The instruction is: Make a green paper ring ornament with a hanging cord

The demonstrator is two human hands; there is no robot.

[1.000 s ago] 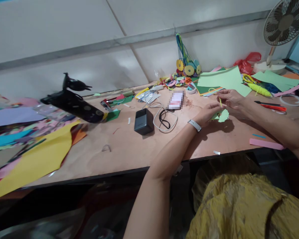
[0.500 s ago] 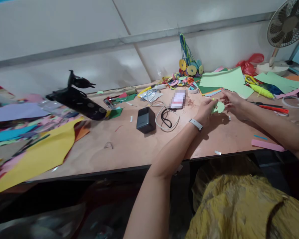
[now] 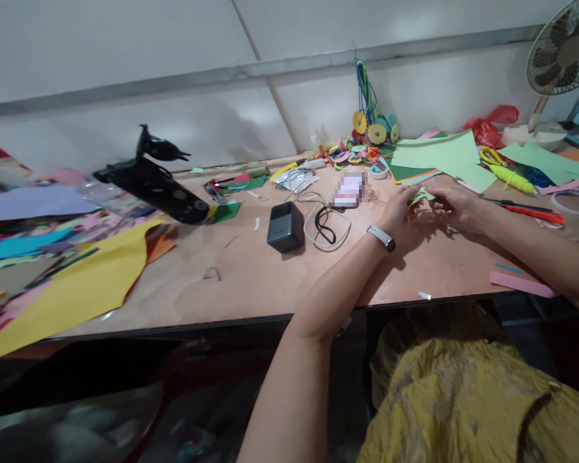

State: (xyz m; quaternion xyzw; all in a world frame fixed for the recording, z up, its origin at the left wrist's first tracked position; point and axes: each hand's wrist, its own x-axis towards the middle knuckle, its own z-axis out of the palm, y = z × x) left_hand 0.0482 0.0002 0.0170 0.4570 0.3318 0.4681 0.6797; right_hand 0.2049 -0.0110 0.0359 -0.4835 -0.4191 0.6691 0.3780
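A small light-green paper piece (image 3: 421, 195) is held up just above the table, bent and raised off the surface. My left hand (image 3: 399, 207), with a watch (image 3: 381, 238) at its wrist, is closed on the paper's left side. At the right edge, the curled fingers of my right hand (image 3: 452, 204) pinch the paper. A bit of yellow shows by the left fingers, too small to name. Behind my hands lie larger light-green sheets (image 3: 434, 157). Scissors with an orange handle (image 3: 535, 213) rest beyond my right forearm.
A black power bank (image 3: 285, 227), a cable (image 3: 335, 241) and a phone (image 3: 349, 190) lie left of my hands. Yarn (image 3: 511, 179), a tape roll (image 3: 574, 201) and a fan (image 3: 567, 54) are at the right. Yellow paper (image 3: 96, 283) overhangs the front edge. A black bottle-like object (image 3: 159, 190) leans at left.
My right hand has come in to the green paper and its fingers now close at its edge. The paper has tilted and bent. The view has shifted slightly.
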